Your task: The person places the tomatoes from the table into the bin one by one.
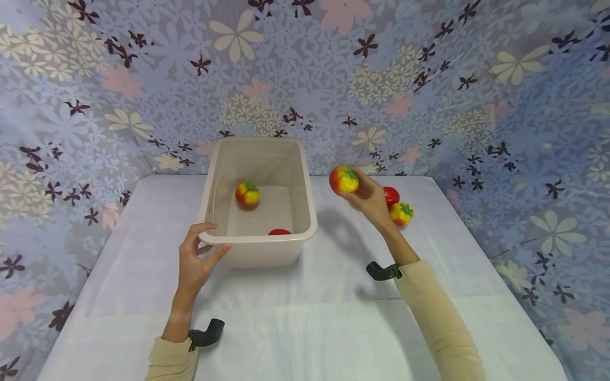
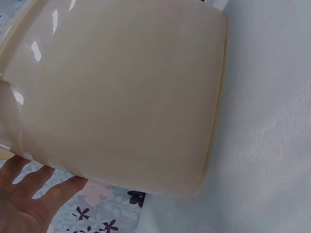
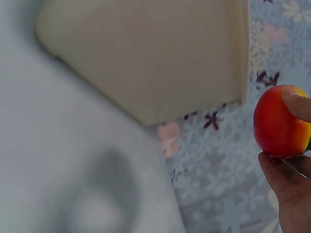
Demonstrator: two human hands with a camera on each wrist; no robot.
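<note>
My right hand (image 1: 373,202) holds a red-and-yellow toy tomato (image 1: 343,180) with a green leafy top, raised above the table just right of a beige plastic bin (image 1: 261,239). In the right wrist view, the thumb and fingers pinch this tomato (image 3: 278,124) on opposite sides. My left hand (image 1: 194,262) grips the bin's rim at its near left corner, fingertips over the inside edge and thumb along the front. A similar tomato (image 1: 247,196) lies inside the bin. Part of a red fruit (image 1: 279,232) shows behind the near wall, the rest hidden.
Right of the bin, partly behind my right hand, a red fruit (image 1: 392,196) and another red-and-yellow tomato (image 1: 402,214) lie on the white-covered table (image 1: 305,328). Floral cloth (image 1: 329,79) hangs behind the table and along both sides.
</note>
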